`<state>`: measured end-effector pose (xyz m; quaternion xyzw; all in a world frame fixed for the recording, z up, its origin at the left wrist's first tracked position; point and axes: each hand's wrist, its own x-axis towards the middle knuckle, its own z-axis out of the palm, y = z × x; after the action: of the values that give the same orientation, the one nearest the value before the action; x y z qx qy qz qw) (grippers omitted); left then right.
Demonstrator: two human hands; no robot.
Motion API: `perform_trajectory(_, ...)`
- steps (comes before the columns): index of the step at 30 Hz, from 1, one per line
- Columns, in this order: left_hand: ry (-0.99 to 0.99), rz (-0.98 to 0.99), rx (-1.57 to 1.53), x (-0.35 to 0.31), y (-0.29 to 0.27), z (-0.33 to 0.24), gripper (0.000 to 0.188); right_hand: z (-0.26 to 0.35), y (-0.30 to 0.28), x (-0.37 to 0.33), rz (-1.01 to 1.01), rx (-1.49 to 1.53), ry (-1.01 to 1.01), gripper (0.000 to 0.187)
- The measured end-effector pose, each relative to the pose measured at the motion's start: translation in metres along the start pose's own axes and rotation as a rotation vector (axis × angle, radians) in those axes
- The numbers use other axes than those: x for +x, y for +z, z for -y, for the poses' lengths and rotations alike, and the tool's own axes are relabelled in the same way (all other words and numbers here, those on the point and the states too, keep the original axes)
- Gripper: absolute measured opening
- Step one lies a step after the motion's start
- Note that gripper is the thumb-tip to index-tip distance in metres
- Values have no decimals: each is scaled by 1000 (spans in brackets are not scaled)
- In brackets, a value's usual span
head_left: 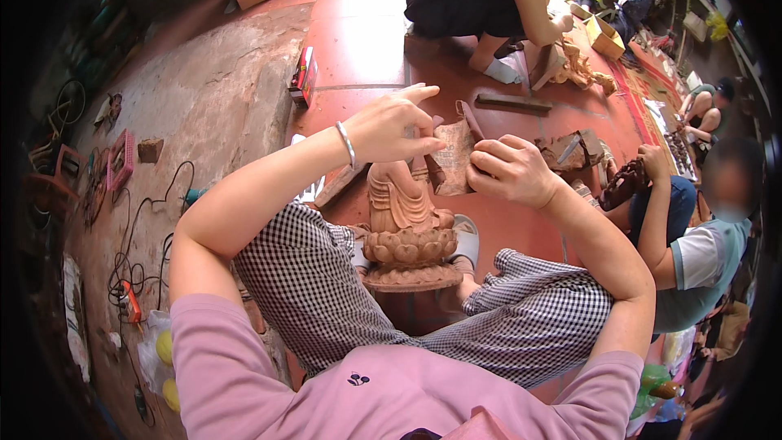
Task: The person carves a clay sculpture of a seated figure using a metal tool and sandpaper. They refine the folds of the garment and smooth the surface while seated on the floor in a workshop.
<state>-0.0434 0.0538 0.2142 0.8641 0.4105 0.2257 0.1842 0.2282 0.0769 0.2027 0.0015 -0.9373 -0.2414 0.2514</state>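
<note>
Between my knees stands a reddish-brown carved wooden statue (401, 200), a draped figure on a lotus-petal base (410, 246). My hands hide its upper part. Just above it, a worn tan sheet (454, 161), apparently sandpaper, spans the gap between both hands. My left hand (395, 128) has its thumb at the sheet's left edge, index finger stretched out and the others bent. On the opposite edge, my right hand (511, 169) pinches the sheet with curled fingers. A slim brown strip (471, 121) shows behind the sheet.
Black cables (134, 253) lie on the floor at left, near a pink basket (120, 160). A red-and-black box (303, 77) stands ahead. A wooden bar (513, 103) lies beyond my right hand. One person crouches ahead (481, 0); another sits close at right (692, 253).
</note>
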Motion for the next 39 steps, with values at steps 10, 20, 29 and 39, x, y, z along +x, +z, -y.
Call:
perform_trajectory(10, 275, 39, -92, 5, 7, 8, 43, 10, -5, 14, 184, 891, 692, 22)
perform_trajectory(20, -9, 164, -707, 4, 2, 24, 66, 12, 8, 17, -6, 1665, 1167, 32)
perform_trajectory(29, -291, 252, -998, 4, -6, 26, 50, -9, 18, -14, -279, 1643, 1399, 26)
perform_trajectory(39, -315, -45, 383, -20, -37, 107, 32, -4, 30, -42, -43, 1392, 1570, 43)
